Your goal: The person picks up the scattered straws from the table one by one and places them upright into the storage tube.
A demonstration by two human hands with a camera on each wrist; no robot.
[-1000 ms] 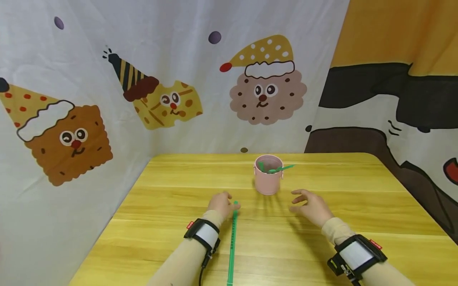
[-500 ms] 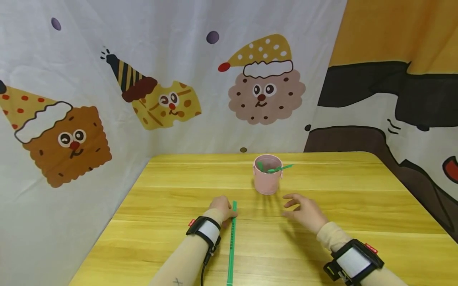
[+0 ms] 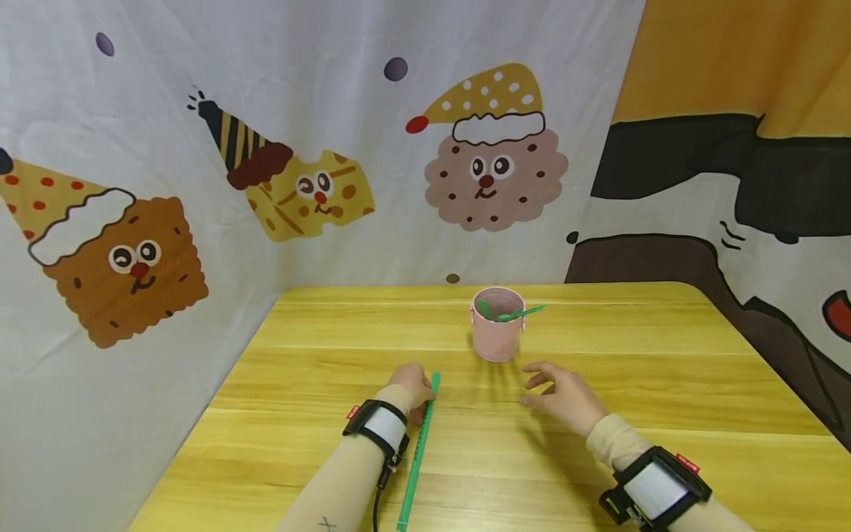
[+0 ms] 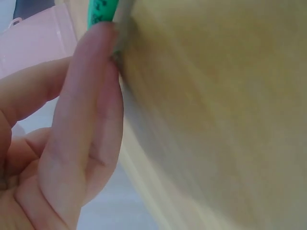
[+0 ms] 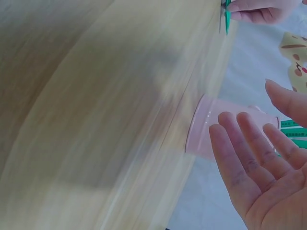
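My left hand (image 3: 408, 383) pinches a long, thin green strip (image 3: 415, 465) with dark printing along it, near its far end. In the left wrist view, thumb and finger meet on the printed green strip (image 4: 101, 12), close over the table. The strip's near end lies toward the front of the table in the head view. My right hand (image 3: 564, 397) hovers with fingers spread and slightly bent, holding nothing. Beyond it stands a small pink bucket (image 3: 494, 343) with similar green strips (image 5: 290, 132) inside; one leans out over its rim at the right.
A wood-grain table (image 3: 319, 332) spreads beneath both hands. Behind it and to the left hangs a white cloth (image 3: 332, 44) printed with cartoon biscuits and cheese. A black cable (image 3: 377, 499) runs from the left wrist strap (image 3: 379, 430).
My left hand has gone from reaching beside the green strip to pinching it, and the strip's near end has swung left. My right hand has shifted slightly left and nearer.
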